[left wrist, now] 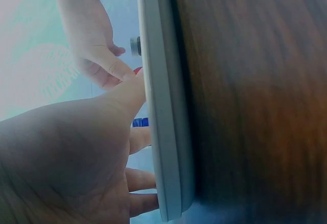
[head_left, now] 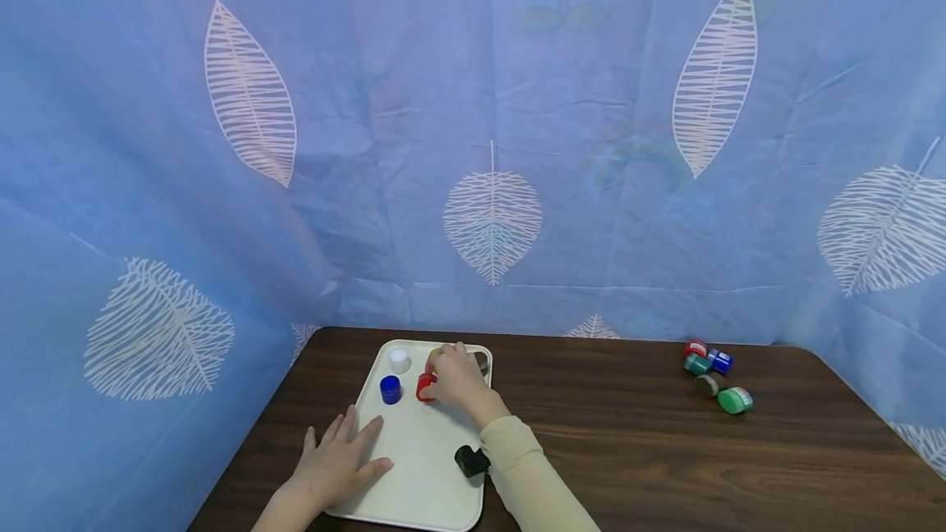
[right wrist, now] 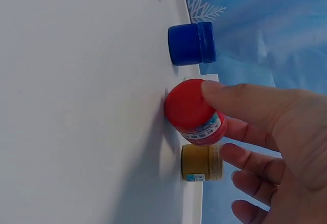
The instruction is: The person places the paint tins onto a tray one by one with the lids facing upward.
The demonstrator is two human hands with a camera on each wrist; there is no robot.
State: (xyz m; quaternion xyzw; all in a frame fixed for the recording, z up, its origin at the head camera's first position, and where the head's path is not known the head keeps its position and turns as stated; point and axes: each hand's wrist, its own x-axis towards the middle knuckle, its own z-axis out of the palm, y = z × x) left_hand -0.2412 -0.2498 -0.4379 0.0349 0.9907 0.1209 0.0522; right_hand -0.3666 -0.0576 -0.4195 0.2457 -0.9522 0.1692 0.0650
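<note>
My right hand [head_left: 460,382] pinches a small red paint jar [right wrist: 188,103] between thumb and fingers, over the far half of a white tray [head_left: 424,466]. The jar is tilted, with its label partly showing in the right wrist view. A yellow paint jar [right wrist: 194,162] stands close to the curled lower fingers. On the other side of the red jar is a blue paint jar [head_left: 390,389], with a white jar [head_left: 399,360] behind it. My left hand [head_left: 332,464] rests with spread fingers at the tray's left edge, holding nothing.
At the tray's far right corner a dark jar [head_left: 483,362] is partly hidden by the right hand. Several jars, among them a green jar [head_left: 735,401], lie grouped on the brown table [head_left: 628,442] at far right. A blue leaf-patterned cloth [head_left: 591,253] hangs behind.
</note>
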